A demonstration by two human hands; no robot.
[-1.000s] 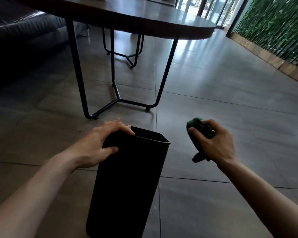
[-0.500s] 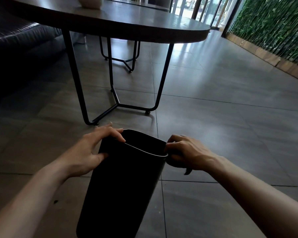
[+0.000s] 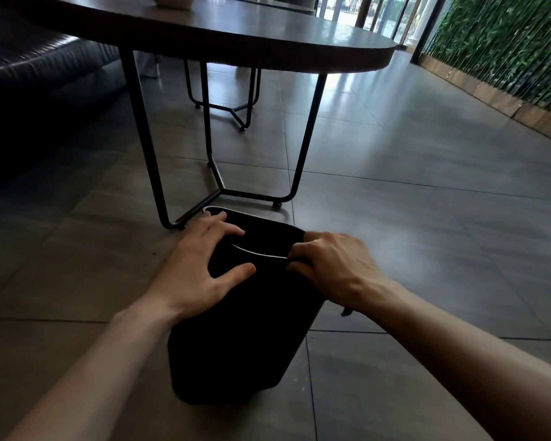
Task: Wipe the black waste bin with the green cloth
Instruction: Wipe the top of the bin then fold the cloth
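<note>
1. The black waste bin (image 3: 242, 338) stands on the grey tiled floor (image 3: 427, 233), just in front of the black metal legs of an oval table (image 3: 236, 33). It leans a little, its open mouth tipped away from the person.

2. The left hand (image 3: 201, 268) rests on the bin's left side near the rim. Its fingers are spread and fairly straight: the fingertips reach over the rim edge and the thumb lies flat against the near wall. It steadies the bin rather than clutching it.

3. The right hand (image 3: 334, 268) is at the right end of the rim, its fingers curled tightly there. The knuckles face up and the fingertips are tucked under, so I cannot see just what they enclose.

4. The green cloth (image 3: 346, 311) shows only as a small dark scrap hanging below the heel of the right hand, beside the bin's right wall. The rest is hidden under the palm, and in this dim light its colour is hard to make out.

5. Both bare forearms reach in from the near edge, one on each side of the bin.

6. A dark leather sofa (image 3: 39, 78) sits at the left behind the table. A pale bowl-like vessel (image 3: 171, 0) stands on the tabletop at the top edge. A green plant wall (image 3: 503, 46) runs along the right, and bright glass doors (image 3: 379, 14) show at the far end.
</note>
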